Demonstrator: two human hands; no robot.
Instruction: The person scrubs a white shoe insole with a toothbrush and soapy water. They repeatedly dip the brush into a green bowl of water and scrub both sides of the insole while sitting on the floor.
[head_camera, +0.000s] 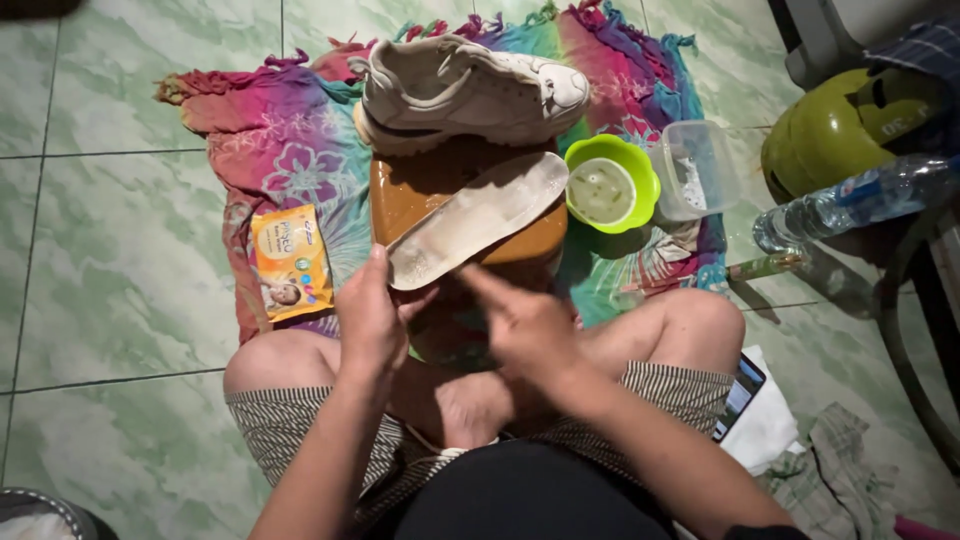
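White sneaker (470, 90); off-white insole (478, 215); lime-green bowl (640, 165); rainbow floral cloth (285, 150); striped shorts (290, 430).

green bowl (640, 172), clear plastic tub (710, 165), water bottle (860, 198), yellow packet (291, 262), phone (740, 392), green gas cylinder (835, 130)

A flat, rectangular orange-yellow packet (291, 262) lies on the colourful cloth (270, 140) near the person's left knee, with a pale panel and small coloured marks on its face. At the right, a clear plastic bottle (860, 200) lies on its side with a blue label band around it. By the right thigh, a dark phone screen (738, 397) shows at an angle on white cloth.
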